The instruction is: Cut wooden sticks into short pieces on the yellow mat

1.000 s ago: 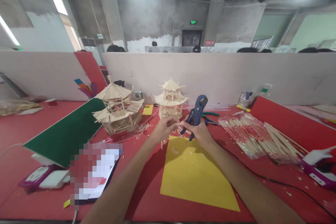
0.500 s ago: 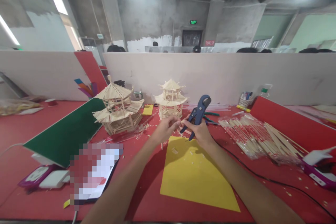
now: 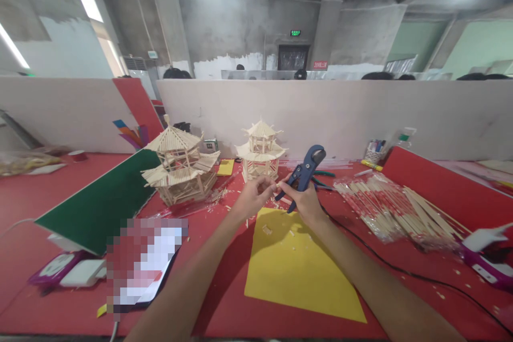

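Observation:
My right hand (image 3: 306, 200) is closed around a blue-handled cutter (image 3: 308, 169), its jaw end pointing up and to the right. Pinched at the fingertips of my left hand (image 3: 256, 195) is a small pale piece that looks like a bit of wooden stick; the right thumb and finger meet it from the other side. Both hands hover over the far edge of a yellow sheet (image 3: 300, 272) dotted with wood scraps. Just behind them stands a small pagoda model (image 3: 262, 149) of wooden sticks. A larger pagoda model (image 3: 178, 168) is further left.
Bundled wooden sticks (image 3: 377, 206) in plastic lie at the right, beside a red board (image 3: 449, 192). Green-handled pliers (image 3: 323, 173) rest behind the cutter. A green board (image 3: 104, 206), a partly blurred tablet-like device (image 3: 150, 264) and a purple power strip (image 3: 56, 270) occupy the left. A black cable (image 3: 385, 254) crosses the right.
The cutter has tilted slightly to the right in my right hand. Both hands otherwise keep nearly the same place, fingertips still together.

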### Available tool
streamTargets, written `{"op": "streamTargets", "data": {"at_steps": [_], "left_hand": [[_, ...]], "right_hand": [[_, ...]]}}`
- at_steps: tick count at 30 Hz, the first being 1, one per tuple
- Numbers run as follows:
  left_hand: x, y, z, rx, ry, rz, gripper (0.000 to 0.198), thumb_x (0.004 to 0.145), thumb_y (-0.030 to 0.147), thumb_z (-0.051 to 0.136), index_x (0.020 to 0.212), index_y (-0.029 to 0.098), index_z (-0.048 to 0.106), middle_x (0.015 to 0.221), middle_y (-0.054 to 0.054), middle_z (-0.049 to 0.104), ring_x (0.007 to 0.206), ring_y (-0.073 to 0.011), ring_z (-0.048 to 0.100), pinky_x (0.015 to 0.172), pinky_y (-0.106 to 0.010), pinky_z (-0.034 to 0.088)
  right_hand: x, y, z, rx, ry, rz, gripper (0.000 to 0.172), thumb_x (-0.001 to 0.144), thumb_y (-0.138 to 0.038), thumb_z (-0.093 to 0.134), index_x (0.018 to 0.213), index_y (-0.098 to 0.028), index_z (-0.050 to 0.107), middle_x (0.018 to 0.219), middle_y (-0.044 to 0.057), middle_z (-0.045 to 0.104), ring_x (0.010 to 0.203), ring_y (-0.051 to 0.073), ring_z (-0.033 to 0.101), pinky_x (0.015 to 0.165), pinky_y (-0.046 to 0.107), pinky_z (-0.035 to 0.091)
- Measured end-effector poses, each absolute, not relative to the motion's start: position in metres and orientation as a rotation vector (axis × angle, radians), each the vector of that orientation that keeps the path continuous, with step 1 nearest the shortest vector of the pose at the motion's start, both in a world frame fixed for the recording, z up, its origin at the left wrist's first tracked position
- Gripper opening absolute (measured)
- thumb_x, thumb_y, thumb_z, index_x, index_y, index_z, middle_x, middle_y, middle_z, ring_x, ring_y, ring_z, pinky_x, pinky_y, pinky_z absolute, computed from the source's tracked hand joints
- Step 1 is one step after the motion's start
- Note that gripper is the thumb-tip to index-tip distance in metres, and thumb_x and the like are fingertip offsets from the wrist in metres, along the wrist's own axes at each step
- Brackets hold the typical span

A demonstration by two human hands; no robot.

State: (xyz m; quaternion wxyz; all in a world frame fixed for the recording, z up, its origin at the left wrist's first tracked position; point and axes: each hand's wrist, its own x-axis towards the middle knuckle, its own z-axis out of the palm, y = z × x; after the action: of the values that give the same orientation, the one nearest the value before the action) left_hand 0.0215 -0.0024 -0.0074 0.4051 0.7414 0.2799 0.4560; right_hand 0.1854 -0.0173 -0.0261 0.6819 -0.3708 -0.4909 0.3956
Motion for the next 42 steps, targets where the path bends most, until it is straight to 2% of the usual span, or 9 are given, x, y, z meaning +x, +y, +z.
{"op": "streamTargets", "data": {"at_steps": [8, 17, 21, 27, 32, 36, 42], "left_hand": [[0.026, -0.003, -0.01, 1.834, 0.771, 1.245, 0.022, 0.084, 0.036, 0.06, 0.078, 0.015, 0.06, 0.071, 0.0, 0.061, 0.062, -0.0107, 0.052, 0.058, -0.021, 0.039], [0.021, 0.005, -0.013, 1.959, 0.816, 1.195, 0.013, 0.084, 0.025, 0.051, 0.076, 0.016, 0.054, 0.069, 0.003, 0.053, 0.063, -0.0101, 0.047, 0.06, -0.021, 0.037], [0.017, 0.009, -0.014, 1.96, 0.854, 1.149, 0.023, 0.089, 0.033, 0.05, 0.076, 0.016, 0.058, 0.065, 0.002, 0.053, 0.06, -0.0113, 0.048, 0.058, -0.023, 0.037], [0.021, 0.001, -0.009, 1.901, 0.753, 1.144, 0.025, 0.088, 0.038, 0.057, 0.094, 0.015, 0.064, 0.084, -0.004, 0.068, 0.069, -0.0139, 0.059, 0.064, -0.024, 0.044], [0.025, -0.005, -0.006, 1.931, 0.822, 1.184, 0.031, 0.086, 0.045, 0.061, 0.081, 0.014, 0.066, 0.067, 0.0, 0.061, 0.06, -0.0115, 0.051, 0.057, -0.023, 0.039], [0.024, -0.003, -0.006, 1.907, 0.815, 1.193, 0.028, 0.085, 0.041, 0.061, 0.078, 0.014, 0.066, 0.068, 0.0, 0.063, 0.06, -0.0106, 0.052, 0.057, -0.022, 0.039], [0.02, 0.005, -0.006, 1.808, 0.81, 1.207, 0.027, 0.083, 0.04, 0.065, 0.076, 0.014, 0.067, 0.066, -0.001, 0.064, 0.057, -0.0099, 0.052, 0.055, -0.021, 0.038]], "right_hand": [[0.183, -0.017, -0.03, -0.906, -1.067, 0.818, 0.027, 0.065, -0.035, 0.082, 0.082, -0.019, 0.069, 0.078, 0.002, 0.071, 0.073, 0.02, 0.068, 0.076, 0.033, 0.055], [0.181, -0.024, -0.02, -0.762, -0.955, 1.13, 0.037, 0.057, -0.034, 0.088, 0.082, -0.017, 0.067, 0.075, 0.001, 0.069, 0.071, 0.02, 0.068, 0.077, 0.037, 0.058], [0.183, -0.023, -0.02, -0.759, -0.976, 1.101, 0.037, 0.059, -0.037, 0.087, 0.082, -0.019, 0.066, 0.072, 0.001, 0.068, 0.069, 0.02, 0.067, 0.073, 0.038, 0.059], [0.186, -0.017, -0.025, -0.862, -1.092, 0.868, 0.033, 0.061, -0.041, 0.084, 0.078, -0.02, 0.067, 0.073, 0.002, 0.07, 0.07, 0.021, 0.068, 0.073, 0.035, 0.057], [0.188, -0.018, -0.026, -0.962, -1.184, 0.758, 0.026, 0.066, -0.04, 0.081, 0.079, -0.019, 0.07, 0.079, 0.003, 0.073, 0.073, 0.021, 0.068, 0.076, 0.033, 0.055], [0.185, -0.02, -0.024, -0.953, -1.176, 0.771, 0.027, 0.065, -0.039, 0.082, 0.077, -0.02, 0.069, 0.077, 0.003, 0.073, 0.07, 0.021, 0.068, 0.073, 0.035, 0.056], [0.182, -0.024, -0.019, -0.826, -1.123, 0.882, 0.028, 0.064, -0.037, 0.082, 0.083, -0.022, 0.067, 0.086, 0.004, 0.075, 0.079, 0.024, 0.071, 0.077, 0.039, 0.057]]}}
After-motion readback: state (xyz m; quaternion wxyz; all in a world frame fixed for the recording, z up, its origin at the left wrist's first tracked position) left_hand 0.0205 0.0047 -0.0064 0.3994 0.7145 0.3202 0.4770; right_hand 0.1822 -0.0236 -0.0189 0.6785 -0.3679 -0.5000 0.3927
